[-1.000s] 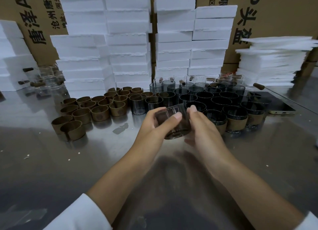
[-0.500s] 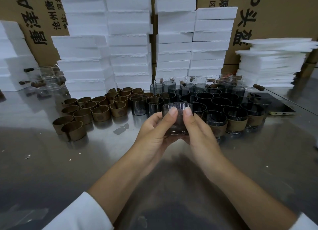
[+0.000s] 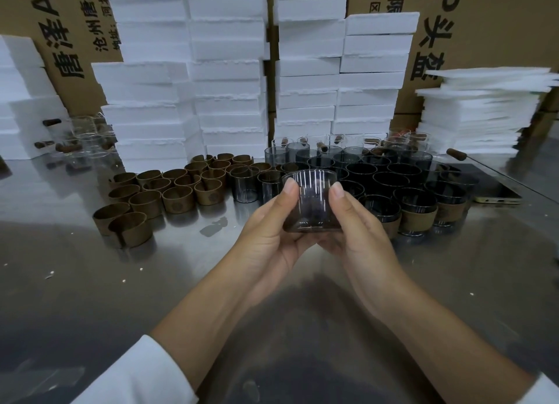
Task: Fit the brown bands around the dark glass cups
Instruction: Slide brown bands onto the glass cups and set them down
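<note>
Held: one cup (image 3: 311, 201) was upright in the air over the middle of the tabletop (image 3: 90, 282).
Grip: the left hand (image 3: 272, 240) and the right hand (image 3: 360, 237) clasped it, each with a thumb pressed on its near wall and fingers curled beneath.
Loose: about eighteen bands (image 3: 178, 199) stood toward the back left, the rearmost overlapping.
Fitted: three banded cups (image 3: 419, 214) stood just beside the right hand.
Waiting: dark cups (image 3: 393, 176) crowded behind, too overlapped to count.
Aside: one phone (image 3: 496, 196) lay near the right edge.

The left cardboard box (image 3: 83, 19) bears sideways black print "唐泽A", with smaller "沧州唐泽" beside it. The right cardboard box (image 3: 496, 31) shows "P头盔" and, perhaps, "有限".
</note>
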{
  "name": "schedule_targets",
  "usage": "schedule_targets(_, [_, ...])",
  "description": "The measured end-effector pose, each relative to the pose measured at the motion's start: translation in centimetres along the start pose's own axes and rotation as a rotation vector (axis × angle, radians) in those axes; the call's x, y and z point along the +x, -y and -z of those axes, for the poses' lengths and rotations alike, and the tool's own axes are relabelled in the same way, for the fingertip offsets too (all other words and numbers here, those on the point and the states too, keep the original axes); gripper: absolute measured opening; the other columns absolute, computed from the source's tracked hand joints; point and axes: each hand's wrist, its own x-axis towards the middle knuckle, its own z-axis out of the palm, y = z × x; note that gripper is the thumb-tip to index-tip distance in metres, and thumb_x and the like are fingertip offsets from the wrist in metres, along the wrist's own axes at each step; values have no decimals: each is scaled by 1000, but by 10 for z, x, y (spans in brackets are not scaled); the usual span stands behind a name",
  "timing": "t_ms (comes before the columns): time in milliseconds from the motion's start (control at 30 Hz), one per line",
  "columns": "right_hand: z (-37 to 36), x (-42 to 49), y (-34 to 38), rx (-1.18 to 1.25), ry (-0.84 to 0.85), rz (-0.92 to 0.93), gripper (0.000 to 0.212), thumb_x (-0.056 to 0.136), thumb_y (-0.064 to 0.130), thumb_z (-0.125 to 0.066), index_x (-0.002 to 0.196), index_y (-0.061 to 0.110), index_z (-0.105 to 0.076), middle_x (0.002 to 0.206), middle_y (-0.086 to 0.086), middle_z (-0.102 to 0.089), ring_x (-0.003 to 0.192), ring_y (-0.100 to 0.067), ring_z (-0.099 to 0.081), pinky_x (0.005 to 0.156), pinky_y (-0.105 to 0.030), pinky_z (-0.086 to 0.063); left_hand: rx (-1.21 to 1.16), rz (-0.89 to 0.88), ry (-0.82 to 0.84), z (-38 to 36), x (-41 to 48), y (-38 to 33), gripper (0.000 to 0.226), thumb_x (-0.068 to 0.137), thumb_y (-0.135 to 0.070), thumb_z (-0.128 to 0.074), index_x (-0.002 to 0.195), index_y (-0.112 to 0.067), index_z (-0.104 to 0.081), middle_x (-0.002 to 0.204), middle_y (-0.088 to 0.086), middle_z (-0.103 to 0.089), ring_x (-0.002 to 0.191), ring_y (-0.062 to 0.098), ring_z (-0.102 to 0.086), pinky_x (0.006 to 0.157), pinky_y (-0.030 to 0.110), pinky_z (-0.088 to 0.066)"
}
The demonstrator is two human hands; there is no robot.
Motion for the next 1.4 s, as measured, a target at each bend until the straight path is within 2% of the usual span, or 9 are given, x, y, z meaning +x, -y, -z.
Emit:
schedule_targets(100, [0,-1,-3,-117,17,-61,52,70,74,-44,102,43,-70,108,17,-72,106,0,-64,93,-30,-48,70,21,-69,0,2,0,42,73,-54,-68,94,-19,-76,101,9,-73,97,19,-70,84,28,-55])
schedule_targets(267, [2,-2,0,-125,-11,-3,43,79,57,-44,104,32,-69,98,20,-73,94,9,-65,79,-5,-47,303,21,-255,2,2,3,62,55,-66,-69,99,-22,-71,97,2,-74,98,15,-68,76,24,-50])
schedule_targets(400, [2,0,-1,-95,-92,53,51,76,53,-50,105,17,-70,96,9,-75,92,0,-69,76,-9,-49,275,37,-233,1,0,1,52,62,-57,-73,99,-19,-70,97,2,-73,94,15,-69,76,25,-51])
schedule_targets(567, [3,3,-4,-100,-125,64,47,70,53,-58,98,16,-69,89,9,-75,87,0,-69,73,-11,-49,227,20,-208,-2,-3,4,63,63,-41,-75,115,-8,-63,112,11,-71,107,21,-67,83,28,-54])
schedule_targets(700, [4,2,-4,-75,-141,72,58,64,53,-64,106,13,-67,92,4,-76,88,-5,-71,76,-14,-52,109,28,-193,-2,-4,0,51,65,-31,-72,109,-6,-65,103,14,-73,96,21,-70,78,26,-57])
schedule_targets(800, [5,2,-3,-39,-149,70,60,62,50,-67,107,11,-66,91,4,-76,87,-5,-71,74,-13,-52,63,30,-208,-3,-4,-1,61,60,-30,-74,113,-3,-61,98,13,-73,92,23,-70,79,28,-58])
schedule_targets(967, [6,3,-2,13,-98,44,64,63,51,-67,113,12,-66,102,0,-75,99,-12,-70,92,-29,-51,14,14,-208,-4,-4,-3,64,65,-23,-69,122,2,-55,105,17,-71,95,25,-69,82,30,-58])
schedule_targets(1167, [10,4,-5,-39,-93,-7,66,67,57,-61,121,19,-65,113,4,-72,114,-14,-63,102,-39,-44,-1,36,-189,0,-3,-7,62,64,-29,-69,119,-2,-59,104,13,-71,93,21,-69,84,28,-57])
schedule_targets(1400, [8,4,-1,-72,-109,-27,80,60,64,-59,126,19,-62,116,4,-71,116,-13,-61,92,-30,-43,4,24,-143,2,-2,-5,41,75,-35,-66,108,-10,-68,106,11,-72,97,22,-69,91,30,-55])
